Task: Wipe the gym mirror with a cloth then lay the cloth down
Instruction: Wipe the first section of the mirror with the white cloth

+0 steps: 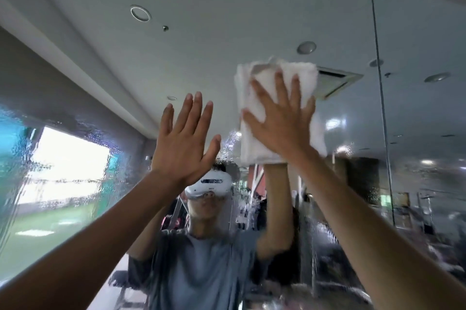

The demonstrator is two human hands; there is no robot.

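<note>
Mirror [416, 32]: a wall of glass panels that filled nearly the whole view, seen from below and reflecting a pale ceiling.
Reflected person [201, 259]: stood at centre in the glass, in a grey-blue T-shirt and a white headset [211, 183], both arms raised.
Wet film [75, 153]: droplets and streaks covered the left and lower glass, blurring the bright window reflected there; the glass above and to the right of the cloth looked smoother.
Cloth [253, 140]: a white terry towel, folded into a thick pad, lay flat against the mirror right of centre, high up, with its lower edge just above the reflected head.
Right hand [282, 123]: was spread wide over the cloth, fingers straight and fanned, palm pressing the pad to the glass.
Left hand [181, 143]: was raised just left of the cloth and apart from it, fingers straight and nearly side by side, thumb out, holding nothing; whether it touched the glass could not be told.
Panel seam [378, 82]: a thin dark line ran down the mirror, right of the cloth.
Ceiling vent [338, 80]: appeared reflected just right of the cloth's top edge.
Recessed light [140, 13]: appeared reflected far up on the left.
</note>
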